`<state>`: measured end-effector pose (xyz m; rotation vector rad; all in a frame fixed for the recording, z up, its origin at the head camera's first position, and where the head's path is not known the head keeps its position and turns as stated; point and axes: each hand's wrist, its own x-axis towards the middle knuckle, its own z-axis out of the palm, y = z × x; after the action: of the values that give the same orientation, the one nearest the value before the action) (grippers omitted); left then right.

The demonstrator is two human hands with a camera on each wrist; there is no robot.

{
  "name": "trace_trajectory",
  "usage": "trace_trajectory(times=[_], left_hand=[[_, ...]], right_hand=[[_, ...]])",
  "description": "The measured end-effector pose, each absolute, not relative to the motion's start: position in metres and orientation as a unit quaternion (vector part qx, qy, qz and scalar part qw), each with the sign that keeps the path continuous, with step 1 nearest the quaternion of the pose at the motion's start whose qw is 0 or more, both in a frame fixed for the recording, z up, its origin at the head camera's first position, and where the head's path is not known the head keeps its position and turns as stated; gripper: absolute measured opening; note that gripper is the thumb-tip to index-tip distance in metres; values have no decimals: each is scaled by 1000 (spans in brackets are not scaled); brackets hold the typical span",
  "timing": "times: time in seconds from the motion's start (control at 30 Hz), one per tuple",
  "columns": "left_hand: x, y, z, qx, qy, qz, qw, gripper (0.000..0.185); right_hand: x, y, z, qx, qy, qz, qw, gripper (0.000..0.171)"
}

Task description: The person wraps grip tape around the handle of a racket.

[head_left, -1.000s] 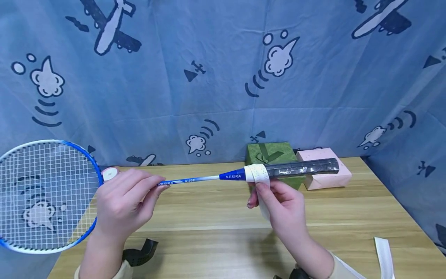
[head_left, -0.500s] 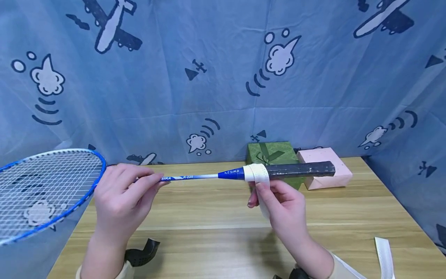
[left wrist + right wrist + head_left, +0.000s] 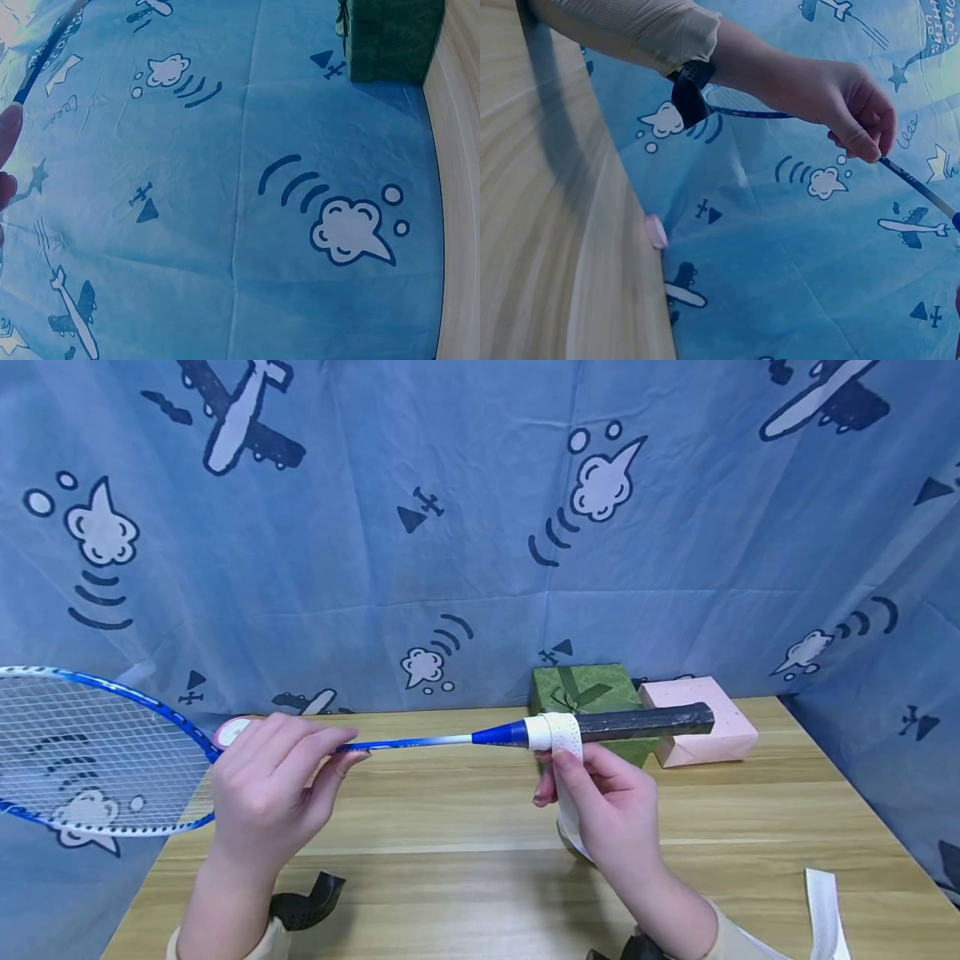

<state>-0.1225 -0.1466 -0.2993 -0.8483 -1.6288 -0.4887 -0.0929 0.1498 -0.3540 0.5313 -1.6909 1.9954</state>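
A blue-and-white badminton racket (image 3: 420,742) is held level above the table, its strung head at the far left. My left hand (image 3: 273,785) pinches the shaft between thumb and fingers; the right wrist view shows this left hand (image 3: 847,105) as well. White perforated grip tape (image 3: 566,735) is wound round the top of the black handle (image 3: 645,722), just past the blue cone. With my right hand (image 3: 611,793) I pinch the tape's free strip just under the handle. The strip hangs down behind that hand. In the left wrist view only fingertips (image 3: 9,131) and the shaft show.
A green gift box (image 3: 585,693) and a pink box (image 3: 712,727) stand at the back of the wooden table (image 3: 450,877). At the back left lies a small round pink-and-white item (image 3: 232,731), partly hidden. A white strip (image 3: 823,910) lies at the front right.
The racket has rolled about its shaft: its head faced me, then tipped flatter, and now slants the other way. The tape's hanging loop has swung into view. Both hands stay nearly in place.
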Motion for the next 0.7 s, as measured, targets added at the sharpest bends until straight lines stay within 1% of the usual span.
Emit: trace_trajectory(times=[0.17, 0.37, 0.7], left_hand=[[-122, -148, -300, -361, -703, -207, 577, 38], [-121, -148, -301, -354, -705, -217, 575, 39], [-120, -149, -300, -370, -709, -213, 561, 40]], right_hand=[[-93, 150, -354, 192, -615, 728, 234, 16], [-91, 150, -355, 199, -603, 740, 220, 17], [-93, 150, -355, 217, -598, 738, 225, 18]])
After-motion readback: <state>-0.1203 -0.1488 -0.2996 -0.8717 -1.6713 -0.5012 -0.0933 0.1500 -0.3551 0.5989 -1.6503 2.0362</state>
